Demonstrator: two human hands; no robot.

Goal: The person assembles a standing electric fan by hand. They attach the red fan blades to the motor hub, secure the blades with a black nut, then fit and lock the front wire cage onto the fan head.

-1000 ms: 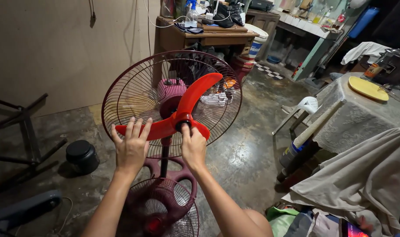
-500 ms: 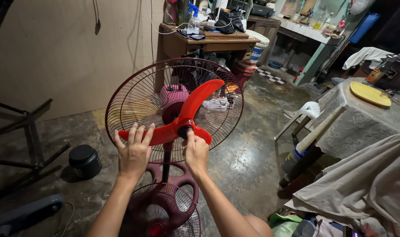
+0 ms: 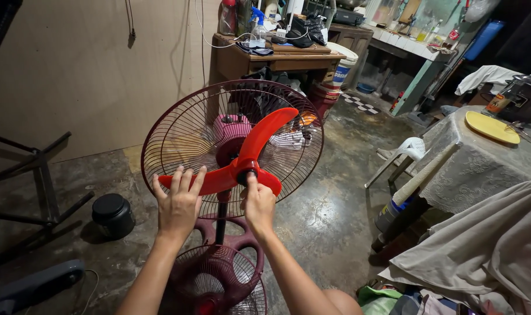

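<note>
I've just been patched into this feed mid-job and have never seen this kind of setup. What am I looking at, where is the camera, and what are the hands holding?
There is no machine here: a person works with two bare hands. The single picture comes from a camera worn on the person's head, looking down over the forearms.

The left hand lies flat on one red fan blade, fingers spread over it. The right hand pinches the dark cap at the hub, where the three blades meet. Behind the blades stands the dark red rear grille of a stand fan, on its pole.

On the concrete floor below lies a second wire grille, and to the left a small black pot. At the right is a table under a lace cloth with a yellow plate; a cluttered wooden desk stands at the back.
</note>
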